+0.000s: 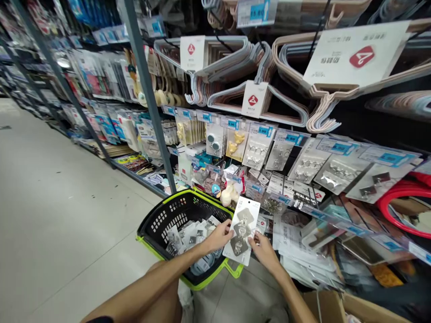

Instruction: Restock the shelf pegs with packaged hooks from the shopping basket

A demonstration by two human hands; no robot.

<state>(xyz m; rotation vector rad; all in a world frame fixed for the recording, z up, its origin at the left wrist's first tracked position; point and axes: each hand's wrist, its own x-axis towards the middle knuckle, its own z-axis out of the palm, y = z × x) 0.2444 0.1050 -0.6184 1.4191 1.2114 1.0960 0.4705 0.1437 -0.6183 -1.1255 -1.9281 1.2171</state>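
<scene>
One dark-grey metal rack [142, 58] | black plastic basket with lime-green rim [158, 215] beside it, likely for easy reach | white rectangular three-hook card [241, 231] at basket's right end | left hand [218, 236], right hand [264, 251] pinching opposite edges, probably keeping its front visible

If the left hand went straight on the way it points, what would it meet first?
The left hand would meet the hook card first; its fingers are at that card's left edge. Beyond it, probably the rack's packets, though depth is unclear.

Under bright light the floor [67, 202] gleams; picture edges blur.
</scene>
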